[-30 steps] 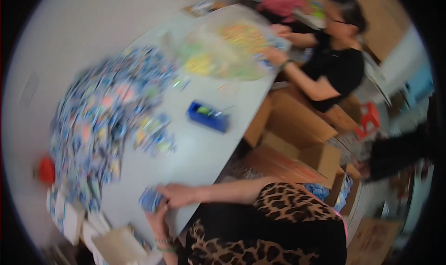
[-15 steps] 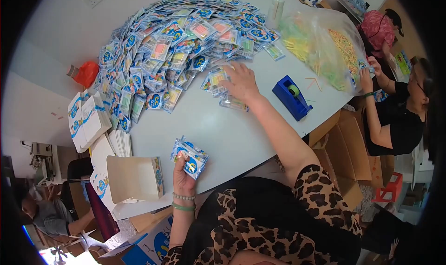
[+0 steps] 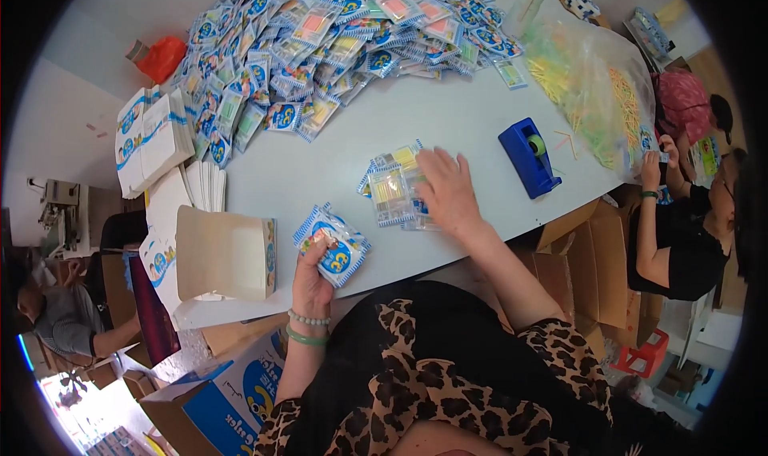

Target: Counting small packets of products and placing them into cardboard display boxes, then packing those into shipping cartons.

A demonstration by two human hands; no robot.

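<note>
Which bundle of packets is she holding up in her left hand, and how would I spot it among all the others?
Start at the white table with its big heap of packets. At the near edge, beside the open white carton, the left hand grips a fanned stack of blue-and-white packets. Unlike the packets under the right hand, it is lifted off the table.

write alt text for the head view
The left hand holds a stack of blue-and-white packets over a white table; the right hand presses on a few more packets, with a large pile beyond.
</note>
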